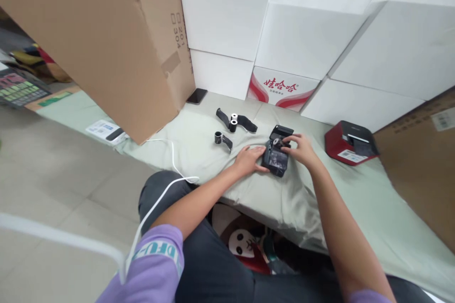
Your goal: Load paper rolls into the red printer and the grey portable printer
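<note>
Right hand [297,147] holds a roll [276,142] at the opened black device [277,162].

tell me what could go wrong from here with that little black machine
The right hand has its fingers at the small roll in the open black machine, so the roll might slip or sit crooked. If the raised lid tipped down, it could pinch those fingers. The black strips trailing from loose rolls on the cloth may crease or tangle if brushed.
</note>
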`<state>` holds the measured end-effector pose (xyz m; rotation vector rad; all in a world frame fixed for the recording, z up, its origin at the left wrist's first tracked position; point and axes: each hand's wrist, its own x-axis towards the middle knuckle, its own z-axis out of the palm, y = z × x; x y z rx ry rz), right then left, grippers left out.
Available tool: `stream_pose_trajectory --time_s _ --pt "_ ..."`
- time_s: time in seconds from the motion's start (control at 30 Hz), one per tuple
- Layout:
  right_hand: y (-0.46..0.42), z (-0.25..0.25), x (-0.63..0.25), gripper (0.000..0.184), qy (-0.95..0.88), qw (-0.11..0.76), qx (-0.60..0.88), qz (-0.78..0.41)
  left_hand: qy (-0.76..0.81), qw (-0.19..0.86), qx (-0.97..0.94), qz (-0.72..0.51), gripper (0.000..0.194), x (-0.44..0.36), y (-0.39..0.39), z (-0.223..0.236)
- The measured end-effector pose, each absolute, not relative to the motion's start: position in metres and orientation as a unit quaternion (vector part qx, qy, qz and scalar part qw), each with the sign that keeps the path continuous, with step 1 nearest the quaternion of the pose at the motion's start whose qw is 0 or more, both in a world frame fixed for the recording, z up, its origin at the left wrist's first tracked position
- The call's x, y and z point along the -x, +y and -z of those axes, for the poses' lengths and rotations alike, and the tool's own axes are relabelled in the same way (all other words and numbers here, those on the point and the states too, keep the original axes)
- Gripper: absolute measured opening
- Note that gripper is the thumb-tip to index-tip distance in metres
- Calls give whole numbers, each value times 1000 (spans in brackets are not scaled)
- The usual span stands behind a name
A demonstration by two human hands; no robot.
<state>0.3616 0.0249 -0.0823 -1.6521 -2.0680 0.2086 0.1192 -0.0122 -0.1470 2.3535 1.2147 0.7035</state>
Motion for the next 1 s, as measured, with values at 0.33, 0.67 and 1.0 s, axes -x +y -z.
stream_pose_trajectory --time_s 0.33,0.67,1.0 --pt "-49 76 -422 35 -643 480 551 -231 434 183 -845 -252 89 -118 -13 147" --pt "-61 84 -441 55 -546 596 526 -263 440 184 -849 -226 85 -118 -16 139" --pt "-60 80 -413 41 -588 568 542 -192 437 174 -851 -233 85 -118 -16 143"
